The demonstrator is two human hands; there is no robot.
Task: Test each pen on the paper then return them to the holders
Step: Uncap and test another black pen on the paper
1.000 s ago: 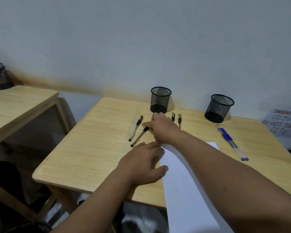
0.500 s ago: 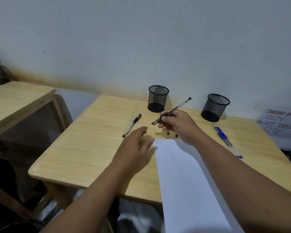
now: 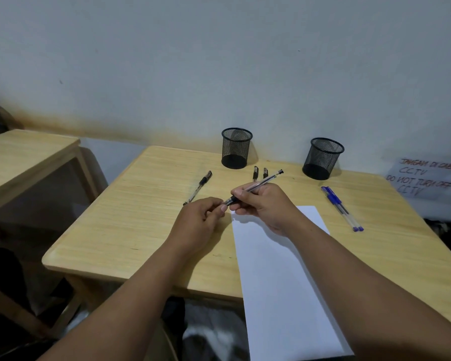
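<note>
The right hand is holding a black pen in a pinching grip above the far edge of the white paper; the left hand is closing its fingertips in a narrow grip on the pen's near end, just left of the paper; one black pen is lying on the tabletop left of the paper; two mesh holders are standing beyond the paper; two blue pens are lying right of it.

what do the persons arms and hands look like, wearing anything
Both forearms are bare as far as the frame shows: no sleeves, gloves, watch or bracelet visible. The left hand and right hand show no rings on the visible fingers, and the nails look short.
</note>
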